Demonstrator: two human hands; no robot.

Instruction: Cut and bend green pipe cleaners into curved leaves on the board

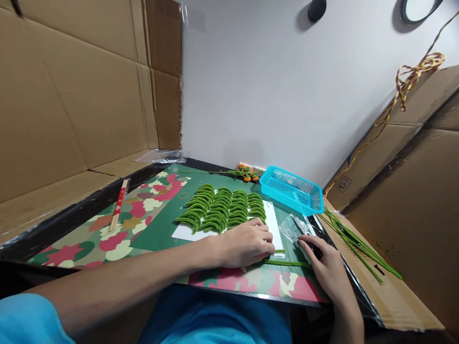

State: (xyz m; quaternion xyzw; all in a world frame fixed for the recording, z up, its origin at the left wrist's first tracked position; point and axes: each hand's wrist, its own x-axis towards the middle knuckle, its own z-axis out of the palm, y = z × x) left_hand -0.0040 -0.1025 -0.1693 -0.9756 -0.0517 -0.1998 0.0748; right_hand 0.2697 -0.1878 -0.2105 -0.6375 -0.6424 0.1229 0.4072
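Note:
Several short, curved green pipe cleaners (229,208) lie in neat columns on a white sheet (273,217). My left hand (247,242) rests at the near edge of that sheet, fingers curled closed around a green pipe cleaner piece (280,251) whose end pokes out to the right. Just below it, a longer green pipe cleaner (289,263) runs toward my right hand (326,265). That hand is closed around the dark handles of a pair of scissors (300,224), blades pointing away from me. The fingers partly hide the handles.
A blue plastic basket (292,187) stands behind the green mat (161,234). Orange flowers (246,173) lie left of it. Chopsticks in a red wrapper (119,205) are at left. Long green stems (358,246) lie on cardboard (405,306) at right. Clear plastic (289,228) lies by the scissors.

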